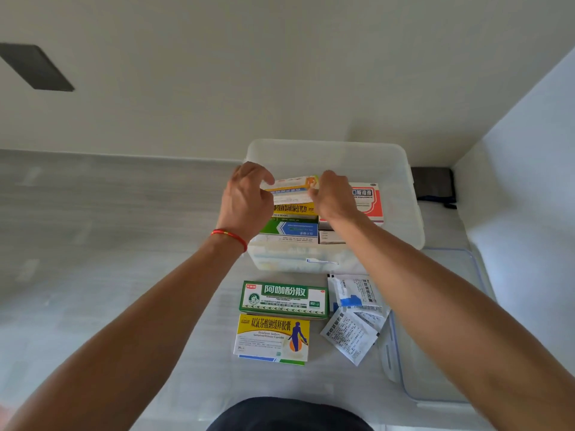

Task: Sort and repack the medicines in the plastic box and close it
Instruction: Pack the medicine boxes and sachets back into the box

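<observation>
Plastic box (401, 194): open, on floor ahead of you, packed with cartons. Lid (441, 353): flat at your right. Yellow-orange carton (294, 183): topmost in box, long axis left-right; your left hand (245, 197) and right hand (334, 194) pinch its ends. Green carton (283, 298), yellow carton (272, 337), sachets (351, 334): outside box, near you.

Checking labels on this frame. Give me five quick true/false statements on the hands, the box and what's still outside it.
1. Both hands, left hand and right hand, grip the yellow-and-white carton over the translucent plastic box. True.
2. The green-and-white carton lies inside the box. False: it lies on the table in front.
3. The clear lid is on the box. False: it lies at the right.
4. White sachets lie outside the box. True.
5. The red string bracelet is on the right wrist. False: left.
</observation>
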Tool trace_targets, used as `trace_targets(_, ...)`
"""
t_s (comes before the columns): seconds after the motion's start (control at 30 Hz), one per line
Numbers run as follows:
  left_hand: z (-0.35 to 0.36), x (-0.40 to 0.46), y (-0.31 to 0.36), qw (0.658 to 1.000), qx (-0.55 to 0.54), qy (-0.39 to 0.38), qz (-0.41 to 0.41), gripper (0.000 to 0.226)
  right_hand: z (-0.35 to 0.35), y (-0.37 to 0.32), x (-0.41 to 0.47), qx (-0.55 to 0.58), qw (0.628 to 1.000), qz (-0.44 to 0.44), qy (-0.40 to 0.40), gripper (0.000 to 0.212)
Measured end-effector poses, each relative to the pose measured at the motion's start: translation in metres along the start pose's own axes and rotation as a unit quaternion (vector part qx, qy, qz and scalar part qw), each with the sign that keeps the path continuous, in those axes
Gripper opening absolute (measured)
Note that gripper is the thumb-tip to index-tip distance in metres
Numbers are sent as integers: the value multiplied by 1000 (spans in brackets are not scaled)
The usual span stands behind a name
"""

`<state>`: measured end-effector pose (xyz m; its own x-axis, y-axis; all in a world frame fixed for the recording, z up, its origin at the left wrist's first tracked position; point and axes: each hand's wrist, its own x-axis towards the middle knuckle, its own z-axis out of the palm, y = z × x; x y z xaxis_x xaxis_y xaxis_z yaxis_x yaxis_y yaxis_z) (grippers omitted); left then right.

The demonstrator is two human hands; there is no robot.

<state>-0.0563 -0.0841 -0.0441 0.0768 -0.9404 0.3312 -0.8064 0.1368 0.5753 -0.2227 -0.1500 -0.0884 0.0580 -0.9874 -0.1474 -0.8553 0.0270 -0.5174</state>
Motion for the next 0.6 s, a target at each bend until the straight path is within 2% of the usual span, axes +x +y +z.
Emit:
trace_targets(0.17, 0, 0, 1, 1000, 3, 2, 0, 28, 0, -1, 2, -85, 994, -15, -71, 23)
trace_targets(0.27, -1, -1, 2, 1000, 8, 0, -4, 27, 2, -8, -2, -97, 993, -24, -64, 18)
trace_targets(0.37, -1, -1, 3, 1000, 8, -2, -7, 27, 6, -14, -9, -125, 987, -79, -66, 6)
trace_targets(0.5, 0, -1, 2, 1000, 12, 0, -6, 27, 4, -18, -15, -169, 956, -117, -208, 27)
trace_targets(0.6, 1, -2, 1, 1000, 11, 4, -2, 28, -5, -16, -17, -192, 941, -121, -249, 52)
